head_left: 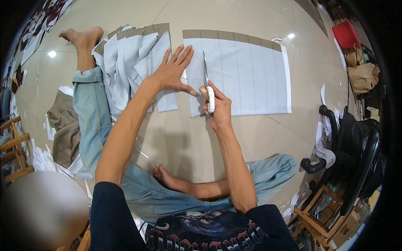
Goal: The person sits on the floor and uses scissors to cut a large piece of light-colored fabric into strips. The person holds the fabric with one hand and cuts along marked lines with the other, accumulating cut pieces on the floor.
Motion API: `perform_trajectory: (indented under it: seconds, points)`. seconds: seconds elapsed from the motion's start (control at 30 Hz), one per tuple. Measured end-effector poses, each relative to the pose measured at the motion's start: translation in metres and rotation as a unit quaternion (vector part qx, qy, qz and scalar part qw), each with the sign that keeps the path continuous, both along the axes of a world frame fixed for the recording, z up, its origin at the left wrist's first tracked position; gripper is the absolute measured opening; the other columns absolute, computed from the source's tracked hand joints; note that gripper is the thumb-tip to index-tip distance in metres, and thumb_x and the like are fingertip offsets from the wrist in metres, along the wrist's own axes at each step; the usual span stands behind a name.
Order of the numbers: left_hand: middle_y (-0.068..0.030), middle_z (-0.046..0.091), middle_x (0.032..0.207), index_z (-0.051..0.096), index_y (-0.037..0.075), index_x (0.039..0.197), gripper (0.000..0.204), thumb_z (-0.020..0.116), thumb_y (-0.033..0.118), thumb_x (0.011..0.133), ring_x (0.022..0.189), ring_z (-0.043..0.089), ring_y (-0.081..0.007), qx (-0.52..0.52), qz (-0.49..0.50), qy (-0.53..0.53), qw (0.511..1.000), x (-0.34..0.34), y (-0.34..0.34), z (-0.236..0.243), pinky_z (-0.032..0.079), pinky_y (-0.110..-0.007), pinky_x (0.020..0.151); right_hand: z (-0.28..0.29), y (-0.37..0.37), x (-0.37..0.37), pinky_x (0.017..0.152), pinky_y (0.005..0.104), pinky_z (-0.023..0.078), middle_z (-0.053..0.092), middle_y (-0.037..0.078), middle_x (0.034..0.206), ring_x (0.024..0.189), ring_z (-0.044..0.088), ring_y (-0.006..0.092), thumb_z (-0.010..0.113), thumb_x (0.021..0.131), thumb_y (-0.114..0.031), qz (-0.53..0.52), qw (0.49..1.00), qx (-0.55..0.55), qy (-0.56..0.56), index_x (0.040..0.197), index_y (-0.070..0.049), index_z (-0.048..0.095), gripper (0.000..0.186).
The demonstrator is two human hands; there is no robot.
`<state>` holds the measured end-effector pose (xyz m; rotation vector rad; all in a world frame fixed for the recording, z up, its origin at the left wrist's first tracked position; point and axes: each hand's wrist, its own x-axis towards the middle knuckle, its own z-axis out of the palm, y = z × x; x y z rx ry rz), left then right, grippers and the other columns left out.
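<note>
I sit on the tiled floor before a wide pale grey-blue fabric sheet [251,79] with faint vertical lines, a taupe band along its top and a white right edge. My right hand [220,106] grips scissors [210,99] with a white-wrapped handle, their blades pointing away from me over the sheet's left part. My left hand [169,71] is open, fingers spread, lying across the sheet's left edge and the adjacent cut strips. Those strips [121,67] form a rumpled, overlapping pile to the left, also taupe at the top.
My bare feet and jeans-clad legs surround the work. A taupe cloth heap [65,125] lies at left beside a wooden frame [12,146]. At right are a red container [345,33], a paper bag [362,77], a black chair [358,159], paper scraps and a wooden stool [314,209].
</note>
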<state>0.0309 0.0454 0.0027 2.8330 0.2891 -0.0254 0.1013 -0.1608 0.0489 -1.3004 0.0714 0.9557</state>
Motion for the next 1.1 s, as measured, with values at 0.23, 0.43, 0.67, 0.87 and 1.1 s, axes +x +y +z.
perform_trajectory:
  seconds: [0.23, 0.43, 0.67, 0.87, 1.1]
  points:
    - [-0.0124, 0.010, 0.166, 0.009, 0.006, 0.159, 0.151, 0.065, 0.092, 0.049, 0.154, 0.004, -0.0327, 0.004, 0.002, -0.001, 1.000, 0.000, -0.001, 0.001, 0.005, -0.058, 0.123, 0.002, 0.003, 0.008, 0.042, 0.0239, 0.035, 0.063, 0.004, 0.074, 0.047, 0.048, 0.0089, 0.079, 0.084, -0.012, -0.017, 1.000, 0.012, 0.019, 0.135, 0.007, 0.055, 0.060]
    - [-0.0126, 0.010, 0.166, 0.008, 0.005, 0.159, 0.153, 0.065, 0.093, 0.047, 0.154, 0.003, -0.0328, -0.005, 0.005, 0.007, 1.000, -0.001, -0.001, 0.004, 0.005, -0.058, 0.124, 0.006, 0.025, 0.015, 0.042, 0.0231, 0.034, 0.060, 0.003, 0.073, 0.047, 0.048, 0.0089, 0.079, 0.083, -0.012, -0.012, 1.000, 0.011, -0.002, 0.134, 0.007, 0.056, 0.059]
    - [-0.0135, 0.010, 0.166, 0.009, 0.005, 0.159, 0.153, 0.066, 0.092, 0.047, 0.153, 0.004, -0.0333, -0.005, 0.002, -0.005, 1.000, 0.000, 0.000, 0.001, 0.005, -0.058, 0.124, -0.003, 0.026, 0.022, 0.043, 0.0225, 0.037, 0.065, 0.007, 0.078, 0.048, 0.051, 0.0095, 0.078, 0.083, -0.011, 0.012, 1.000, 0.006, -0.021, 0.134, 0.008, 0.056, 0.058]
    - [-0.0136, 0.010, 0.166, 0.009, 0.004, 0.159, 0.153, 0.067, 0.092, 0.047, 0.153, 0.004, -0.0332, -0.008, 0.004, -0.006, 1.000, -0.002, -0.001, 0.002, 0.005, -0.058, 0.124, 0.000, 0.033, 0.032, 0.042, 0.0238, 0.036, 0.068, 0.008, 0.081, 0.048, 0.050, 0.0102, 0.075, 0.084, -0.009, -0.015, 0.998, 0.053, 0.021, 0.134, 0.008, 0.057, 0.055]
    - [-0.0133, 0.011, 0.166, 0.010, 0.005, 0.159, 0.153, 0.065, 0.093, 0.047, 0.154, 0.004, -0.0326, -0.008, 0.005, -0.007, 1.000, -0.002, -0.002, 0.002, 0.005, -0.057, 0.124, 0.001, 0.051, 0.039, 0.042, 0.0240, 0.035, 0.068, 0.007, 0.078, 0.047, 0.050, 0.0102, 0.076, 0.083, -0.007, 0.006, 1.000, 0.022, -0.013, 0.134, 0.008, 0.056, 0.057]
